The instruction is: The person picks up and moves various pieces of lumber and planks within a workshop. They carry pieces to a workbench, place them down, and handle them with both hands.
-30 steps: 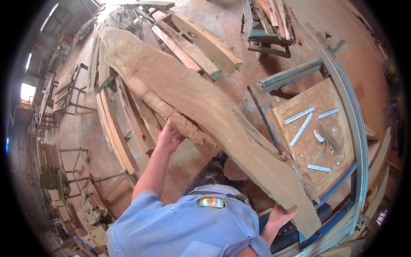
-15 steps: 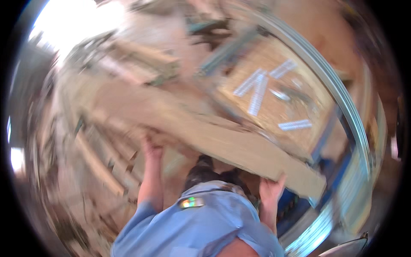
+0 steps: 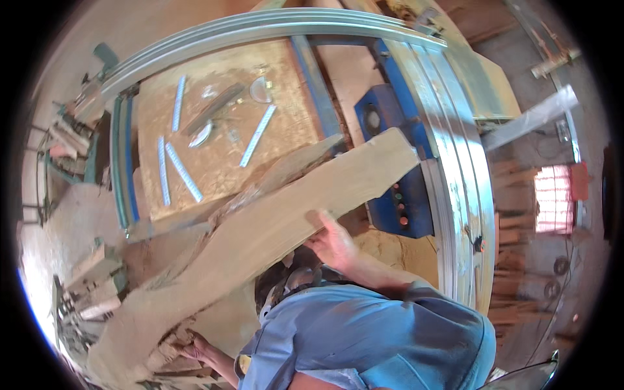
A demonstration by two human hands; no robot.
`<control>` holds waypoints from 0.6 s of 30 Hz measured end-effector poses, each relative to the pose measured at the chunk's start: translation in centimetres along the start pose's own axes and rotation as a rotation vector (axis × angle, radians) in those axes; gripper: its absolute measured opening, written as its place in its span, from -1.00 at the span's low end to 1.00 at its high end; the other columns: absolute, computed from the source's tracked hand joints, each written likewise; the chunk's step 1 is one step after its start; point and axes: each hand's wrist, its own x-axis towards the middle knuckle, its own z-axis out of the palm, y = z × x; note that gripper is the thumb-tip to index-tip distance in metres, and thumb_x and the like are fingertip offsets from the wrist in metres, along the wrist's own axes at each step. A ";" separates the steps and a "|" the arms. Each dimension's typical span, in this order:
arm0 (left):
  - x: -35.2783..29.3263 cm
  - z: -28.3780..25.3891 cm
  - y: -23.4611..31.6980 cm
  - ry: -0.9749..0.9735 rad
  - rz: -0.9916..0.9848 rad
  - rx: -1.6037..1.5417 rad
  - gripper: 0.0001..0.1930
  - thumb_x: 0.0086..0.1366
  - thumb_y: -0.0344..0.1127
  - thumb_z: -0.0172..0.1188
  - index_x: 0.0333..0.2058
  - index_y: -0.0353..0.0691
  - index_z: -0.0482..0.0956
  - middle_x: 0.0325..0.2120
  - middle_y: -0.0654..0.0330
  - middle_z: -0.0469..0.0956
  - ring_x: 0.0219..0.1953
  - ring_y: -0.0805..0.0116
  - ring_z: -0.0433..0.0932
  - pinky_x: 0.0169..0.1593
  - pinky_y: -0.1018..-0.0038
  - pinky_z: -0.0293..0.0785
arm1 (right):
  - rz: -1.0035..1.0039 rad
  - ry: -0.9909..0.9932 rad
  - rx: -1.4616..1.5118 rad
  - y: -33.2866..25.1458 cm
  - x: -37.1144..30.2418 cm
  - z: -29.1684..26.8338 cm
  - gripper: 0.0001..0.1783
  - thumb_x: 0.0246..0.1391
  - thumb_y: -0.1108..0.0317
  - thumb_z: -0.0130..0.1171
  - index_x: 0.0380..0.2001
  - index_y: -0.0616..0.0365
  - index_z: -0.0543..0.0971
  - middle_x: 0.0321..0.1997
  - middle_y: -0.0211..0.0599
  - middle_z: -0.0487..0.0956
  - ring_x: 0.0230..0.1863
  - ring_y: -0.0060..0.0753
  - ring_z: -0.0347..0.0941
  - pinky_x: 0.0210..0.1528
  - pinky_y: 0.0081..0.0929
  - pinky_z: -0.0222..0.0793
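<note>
Both hands (image 3: 333, 239) gripping long plank (image 3: 273, 231).

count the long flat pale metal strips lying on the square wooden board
4: one long flat pale metal strip at top left, two at lower left, one right of centre. The plank may hide others.
</note>
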 end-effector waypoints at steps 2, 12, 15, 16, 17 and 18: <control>-1.5 0.6 -1.4 0.003 0.019 0.003 -0.56 0.25 -0.17 0.26 0.08 -0.12 0.49 0.11 0.20 0.50 0.10 0.18 0.46 0.08 0.20 0.41 | -0.060 0.011 -0.051 -1.3 0.1 0.1 -0.53 0.17 0.03 0.23 0.06 -0.05 0.44 0.04 -0.37 0.52 0.04 -0.31 0.42 0.11 -0.21 0.35; -13.3 3.6 -10.1 -0.355 -0.252 -0.106 -0.81 0.25 -0.16 0.24 -0.26 -0.09 0.69 -0.22 0.19 0.65 -0.11 0.18 0.54 0.05 0.17 0.40 | -0.356 0.066 -0.237 -13.3 4.3 1.8 -0.37 0.18 -0.23 0.06 0.16 -0.07 0.40 0.21 -0.28 0.43 0.18 -0.17 0.36 0.15 -0.14 0.33; -16.2 3.8 -12.8 -0.275 -0.300 -0.099 -0.83 0.25 -0.19 0.24 -0.30 -0.11 0.68 -0.26 0.21 0.67 -0.11 0.22 0.58 0.08 0.18 0.42 | -0.410 0.068 -0.258 -17.2 7.2 0.8 -0.33 0.17 -0.24 0.05 0.20 -0.08 0.37 0.26 -0.26 0.38 0.24 -0.15 0.30 0.23 -0.08 0.27; -17.0 3.6 -13.8 -0.294 -0.366 -0.140 -0.84 0.23 -0.21 0.25 -0.30 -0.12 0.68 -0.26 0.21 0.67 -0.11 0.24 0.59 0.09 0.19 0.43 | -0.419 0.066 -0.259 -17.8 7.5 1.2 -0.34 0.17 -0.23 0.05 0.20 -0.08 0.36 0.26 -0.24 0.38 0.25 -0.13 0.29 0.25 -0.05 0.25; -17.8 3.5 -14.8 -0.318 -0.418 -0.181 -0.84 0.21 -0.22 0.26 -0.30 -0.13 0.68 -0.27 0.22 0.68 -0.12 0.26 0.60 0.11 0.19 0.43 | -0.418 0.056 -0.260 -18.6 7.6 1.6 -0.34 0.17 -0.21 0.06 0.21 -0.09 0.36 0.26 -0.22 0.37 0.26 -0.11 0.27 0.26 -0.02 0.24; -18.3 3.2 -16.1 -0.300 -0.455 -0.208 -0.86 0.20 -0.24 0.24 -0.31 -0.12 0.67 -0.26 0.21 0.67 -0.13 0.23 0.59 0.10 0.18 0.42 | -0.385 0.017 -0.264 -20.4 8.5 0.7 -0.34 0.17 -0.19 0.07 0.21 -0.07 0.35 0.27 -0.21 0.36 0.28 -0.08 0.26 0.27 0.01 0.22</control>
